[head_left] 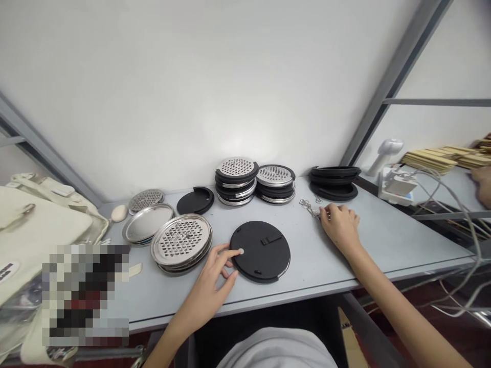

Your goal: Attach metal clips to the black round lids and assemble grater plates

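A round black disc (pixel 264 255) with a small clip on its face lies flat near the table's front edge. My left hand (pixel 215 273) is at its left rim, fingers apart, the index fingertip touching a small pale round spot (pixel 241 251) on it. Farther right, my right hand (pixel 340 225) is over a small pile of metal pieces (pixel 307 205), its fingers curled down; what they hold, if anything, is hidden. Left of my left hand sits a stack of metal discs topped by a perforated one (pixel 182 241).
Two stacks of metal and black discs (pixel 236 186) (pixel 275 184) stand at the back. Black rings (pixel 333 183) are piled at the back right. A white bag (pixel 42 220) is at the left, a white device (pixel 397 184) with cables at the right. A person's hand shows at the right edge.
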A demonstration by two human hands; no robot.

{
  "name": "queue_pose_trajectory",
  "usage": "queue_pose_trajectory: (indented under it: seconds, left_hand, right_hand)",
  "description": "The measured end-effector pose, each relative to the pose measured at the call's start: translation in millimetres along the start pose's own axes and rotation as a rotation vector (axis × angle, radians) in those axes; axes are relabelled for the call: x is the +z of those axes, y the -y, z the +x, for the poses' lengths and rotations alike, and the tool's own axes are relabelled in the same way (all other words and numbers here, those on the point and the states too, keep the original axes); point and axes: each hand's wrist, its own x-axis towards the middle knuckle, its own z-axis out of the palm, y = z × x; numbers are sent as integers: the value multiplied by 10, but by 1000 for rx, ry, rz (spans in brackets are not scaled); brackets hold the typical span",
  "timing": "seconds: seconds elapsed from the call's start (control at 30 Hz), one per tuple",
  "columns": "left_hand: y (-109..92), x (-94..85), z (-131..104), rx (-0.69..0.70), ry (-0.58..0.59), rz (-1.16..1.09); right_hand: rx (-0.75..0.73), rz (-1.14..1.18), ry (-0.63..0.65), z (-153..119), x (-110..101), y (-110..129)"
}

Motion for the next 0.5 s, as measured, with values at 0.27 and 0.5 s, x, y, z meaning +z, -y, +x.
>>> queue_pose_trajectory:
  seconds: [0.27, 0.5]
  left_hand:
    - [-11, -4, 1, 9, 0, -15]
    - [-41, -14, -2, 19, -8, -20]
  right_hand:
    - [-88, 118, 52, 363, 33, 58]
    - [-102, 191, 190, 675, 147, 145]
